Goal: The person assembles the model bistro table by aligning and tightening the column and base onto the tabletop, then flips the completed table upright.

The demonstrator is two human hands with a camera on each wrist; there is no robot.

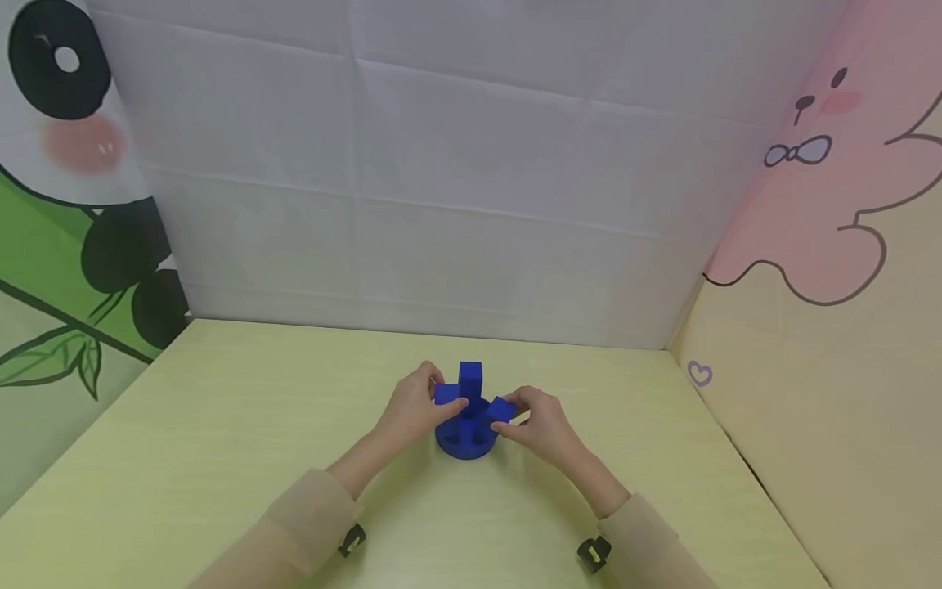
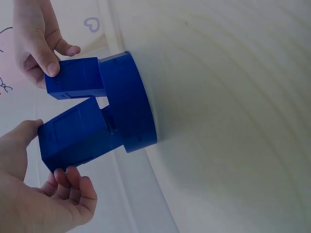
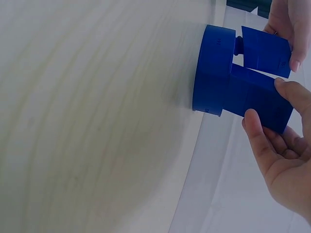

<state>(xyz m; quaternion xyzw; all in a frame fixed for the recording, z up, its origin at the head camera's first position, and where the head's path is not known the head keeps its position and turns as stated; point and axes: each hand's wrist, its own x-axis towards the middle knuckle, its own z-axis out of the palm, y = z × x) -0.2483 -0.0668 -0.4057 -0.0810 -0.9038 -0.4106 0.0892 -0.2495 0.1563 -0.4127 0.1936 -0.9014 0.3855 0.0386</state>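
Observation:
In the head view a round blue base (image 1: 467, 450) lies on the table, with blue rectangular blocks standing up from it. My left hand (image 1: 412, 406) pinches the left block (image 1: 446, 393) between thumb and fingers. On the other side, my right hand (image 1: 545, 422) grips the right block (image 1: 502, 409), which tilts outward. A taller-looking blue block (image 1: 471, 378) rises at the back, untouched. The left wrist view shows the left-hand block (image 2: 73, 133) leaning away from the base (image 2: 129, 102). Whether the held blocks are seated in the base cannot be made out.
The pale yellow table (image 1: 257, 425) meets a white cloth wall (image 1: 456, 204) behind. Patterned panels stand at either side, a panda (image 1: 74, 204) on the left and a pink bear (image 1: 824, 204) on the right. Dark wrist mounts (image 1: 593, 554) sit by both sleeves.

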